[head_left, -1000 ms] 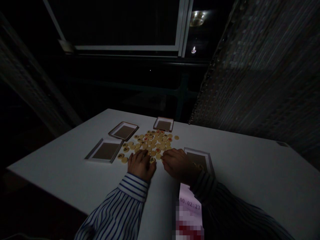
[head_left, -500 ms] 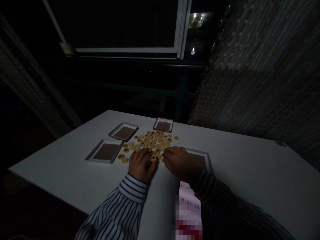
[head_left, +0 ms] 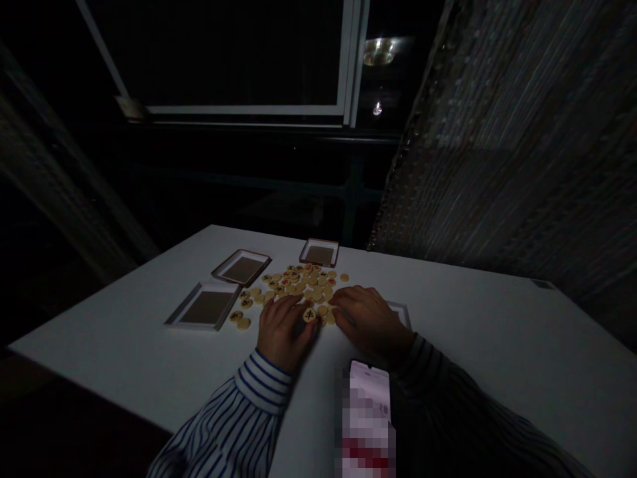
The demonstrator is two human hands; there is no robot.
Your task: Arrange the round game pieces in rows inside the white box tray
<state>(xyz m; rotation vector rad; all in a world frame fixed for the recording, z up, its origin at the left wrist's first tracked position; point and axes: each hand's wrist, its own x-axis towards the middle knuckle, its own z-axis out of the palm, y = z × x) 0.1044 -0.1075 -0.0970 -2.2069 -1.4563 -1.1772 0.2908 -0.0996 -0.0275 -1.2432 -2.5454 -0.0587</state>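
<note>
My left hand (head_left: pixel 283 328) is closed, thumb and fingers pinching a round xiangqi piece (head_left: pixel 309 315) with a black character facing up toward me. My right hand (head_left: pixel 371 322) sits just to the right, palm down, its fingers curled toward the thumb. Its fingertips are at the near right edge of the pile, beside a pale xiangqi piece (head_left: pixel 331 318); whatever lies between them is hidden. Ahead of both hands spreads the pile of xiangqi pieces (head_left: pixel 300 289), some showing red or black characters, others plain side up. A few black-marked pieces (head_left: pixel 235 316) lie left of my left hand.
Shallow trays stand around the pile: a grey-white one (head_left: pixel 175 314) at left, brown-rimmed ones behind (head_left: pixel 217 273) and at the back (head_left: pixel 302 253), and another (head_left: pixel 407 315) partly covered by my right hand. A lit phone (head_left: pixel 368 378) lies on the white table (head_left: pixel 478 345).
The view has shifted slightly, moving the scene a little left and down. My right hand now hides more of the right tray. The left hand keeps the black-marked xiangqi piece.
</note>
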